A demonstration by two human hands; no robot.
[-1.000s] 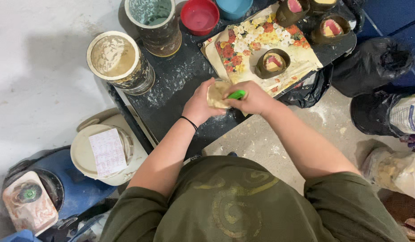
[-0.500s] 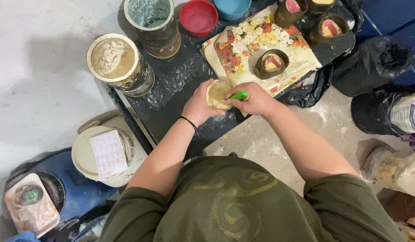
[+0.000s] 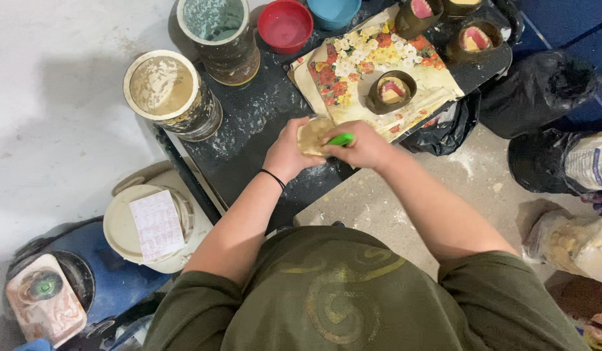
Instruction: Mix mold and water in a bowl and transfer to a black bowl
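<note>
My left hand point(image 3: 284, 156) cups a small round tan clay piece point(image 3: 312, 134) over the dark, paint-spattered table point(image 3: 249, 136). My right hand point(image 3: 364, 146) grips a green tool point(image 3: 340, 139) whose tip lies against that piece. Just beyond my hands lies a flowered sheet point(image 3: 359, 65) with a brown bowl point(image 3: 391, 91) on it that has pink and yellow inside. A black band circles my left wrist.
Two tall paint-crusted buckets point(image 3: 173, 92) point(image 3: 217, 36), a red bowl point(image 3: 285, 25) and a blue bowl point(image 3: 334, 10) stand at the table's far side. More brown bowls point(image 3: 473, 39) sit at the far right. Black bags point(image 3: 541, 91) and a white lidded bucket point(image 3: 148, 224) rest on the floor.
My hands have stayed together on the clay piece; the green tool has shifted only slightly against it.
</note>
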